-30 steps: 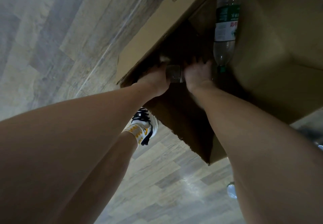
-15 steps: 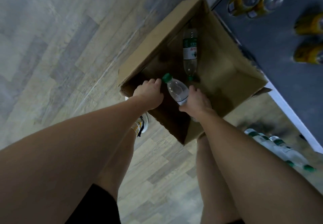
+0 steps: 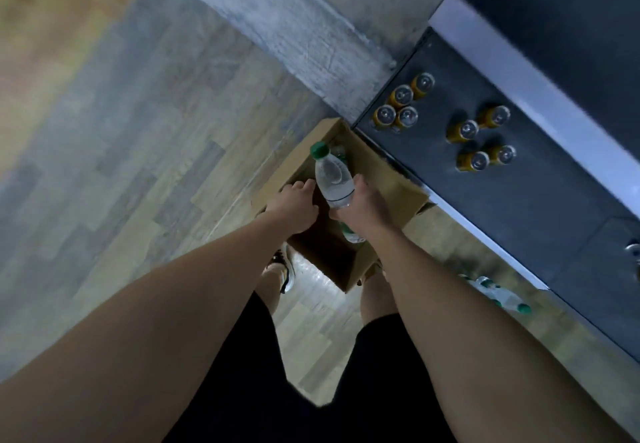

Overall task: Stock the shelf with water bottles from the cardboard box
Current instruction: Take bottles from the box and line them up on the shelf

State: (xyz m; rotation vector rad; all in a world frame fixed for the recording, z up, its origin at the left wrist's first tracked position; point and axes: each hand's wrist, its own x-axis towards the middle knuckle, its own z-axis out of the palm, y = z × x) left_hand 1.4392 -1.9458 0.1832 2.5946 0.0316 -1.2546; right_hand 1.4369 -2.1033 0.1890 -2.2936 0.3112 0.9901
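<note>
My right hand grips a clear water bottle with a green cap around its middle and holds it tilted above the open cardboard box. The box stands on the floor against the dark shelf. My left hand sits at the box's left rim beside the bottle with its fingers curled. What those fingers hold, if anything, is hidden. A bit of another bottle shows inside the box behind the cap.
Two groups of yellow cans stand on the dark shelf. Several water bottles lie low at the shelf's foot, to the right. My shoe is beside the box on the wood-pattern floor.
Both hands were deep in the box. My right hand has lifted the bottle out and up. The view has risen and swung towards the shelf.
</note>
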